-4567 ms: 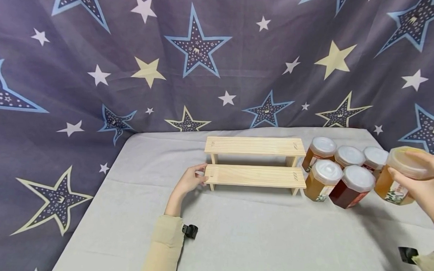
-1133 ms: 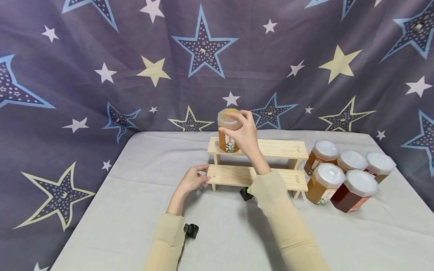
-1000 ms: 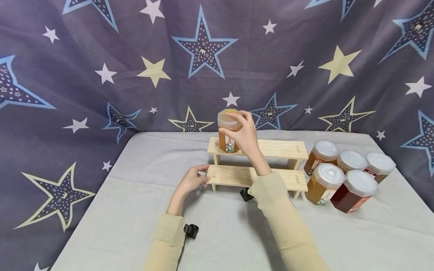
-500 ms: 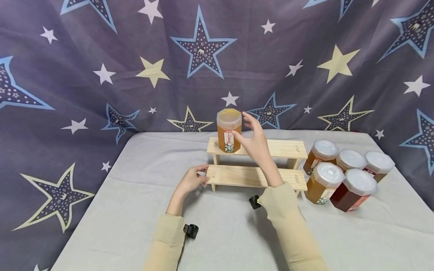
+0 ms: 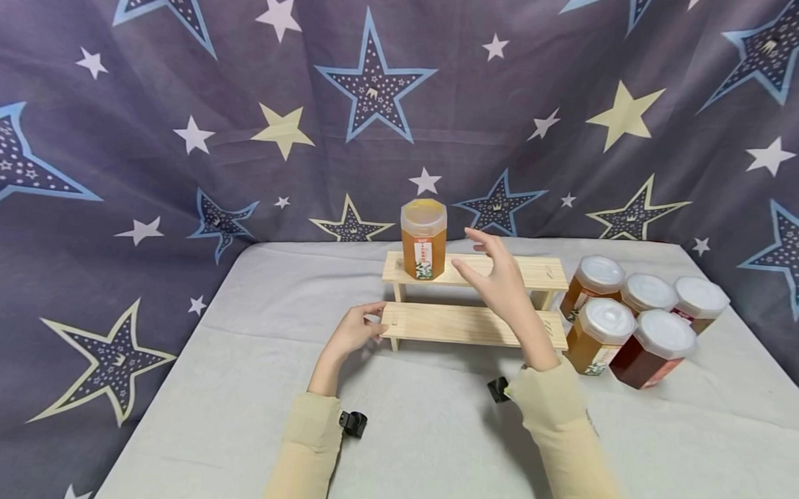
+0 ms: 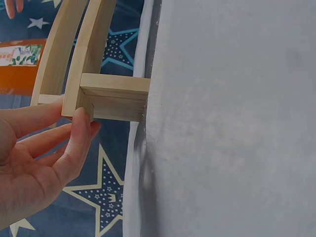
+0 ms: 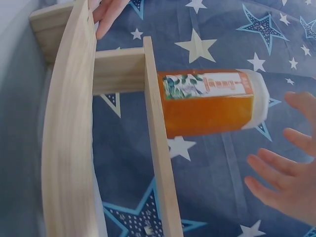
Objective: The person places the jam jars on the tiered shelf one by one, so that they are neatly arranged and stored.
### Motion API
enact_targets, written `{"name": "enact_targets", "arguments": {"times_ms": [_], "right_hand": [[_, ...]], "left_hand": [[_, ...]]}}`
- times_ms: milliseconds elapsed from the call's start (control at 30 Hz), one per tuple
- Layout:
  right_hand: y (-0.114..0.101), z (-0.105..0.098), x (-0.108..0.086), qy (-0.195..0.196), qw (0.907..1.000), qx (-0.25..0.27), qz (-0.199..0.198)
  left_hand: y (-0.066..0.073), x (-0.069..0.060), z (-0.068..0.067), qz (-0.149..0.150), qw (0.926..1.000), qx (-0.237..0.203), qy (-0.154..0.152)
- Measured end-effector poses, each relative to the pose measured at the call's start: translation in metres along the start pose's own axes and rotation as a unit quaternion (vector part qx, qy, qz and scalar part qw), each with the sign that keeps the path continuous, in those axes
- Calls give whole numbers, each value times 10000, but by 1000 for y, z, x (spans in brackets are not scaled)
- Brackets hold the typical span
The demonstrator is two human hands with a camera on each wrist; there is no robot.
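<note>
A two-step wooden shelf [image 5: 463, 325] stands on the cloth-covered table. My left hand [image 5: 352, 331] pinches the left end of its lower board; the left wrist view shows thumb and fingertips [image 6: 79, 118] on the board's corner. Upright at the left end of the upper step is an amber honey jar [image 5: 424, 250] with a clear lid and a white-and-red label. Right of that jar, my right hand [image 5: 504, 282] hovers in front of the upper board, fingers spread, holding nothing. The right wrist view has a gap between the jar [image 7: 212, 103] and the fingers.
Several lidded honey jars stand grouped right of the shelf, among them a dark red jar [image 5: 652, 350] and an amber jar [image 5: 597, 337] close to the shelf's right end. Behind the table [image 5: 420, 426] hangs a dark star-patterned curtain [image 5: 247, 68].
My right hand carried the honey jar from the right group onto the upper step, let it go, and drew back to the right. My left hand has stayed on the shelf end.
</note>
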State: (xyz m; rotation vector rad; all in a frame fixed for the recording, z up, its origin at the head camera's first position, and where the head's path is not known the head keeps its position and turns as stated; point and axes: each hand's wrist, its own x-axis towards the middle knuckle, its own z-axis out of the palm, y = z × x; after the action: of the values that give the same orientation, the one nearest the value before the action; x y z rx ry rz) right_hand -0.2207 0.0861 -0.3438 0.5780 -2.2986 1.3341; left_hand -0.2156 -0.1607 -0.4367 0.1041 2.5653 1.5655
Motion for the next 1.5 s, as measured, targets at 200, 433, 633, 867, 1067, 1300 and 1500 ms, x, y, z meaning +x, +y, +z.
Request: {"name": "enact_targets", "arguments": {"times_ms": [200,433,633,867,1067,1300,1500], "right_hand": [[4,-18,-13,-43,9988,-422,-237],[11,-45,-29,-156,9957,-898,-165],[22,-64,-41,49,9921,-1213,-332],[31,-86,-54,179,9861,-1625,-294],[38,-106,-65,355,9844,-1708,-215],[46,-129,-80,283,9872,-1550,260],[57,-143,-91,384,9802,-1904,382]], "left_hand": [[-1,1,1,-2,10000,47,-3],[-1,2,1,18,10000,29,-20],[0,2,-1,0,10000,8,-5],[0,1,0,36,10000,-48,-6],[0,1,0,38,10000,-16,36],[-1,2,0,12,9999,-112,-6],[-3,2,0,-16,9999,-111,16]]}}
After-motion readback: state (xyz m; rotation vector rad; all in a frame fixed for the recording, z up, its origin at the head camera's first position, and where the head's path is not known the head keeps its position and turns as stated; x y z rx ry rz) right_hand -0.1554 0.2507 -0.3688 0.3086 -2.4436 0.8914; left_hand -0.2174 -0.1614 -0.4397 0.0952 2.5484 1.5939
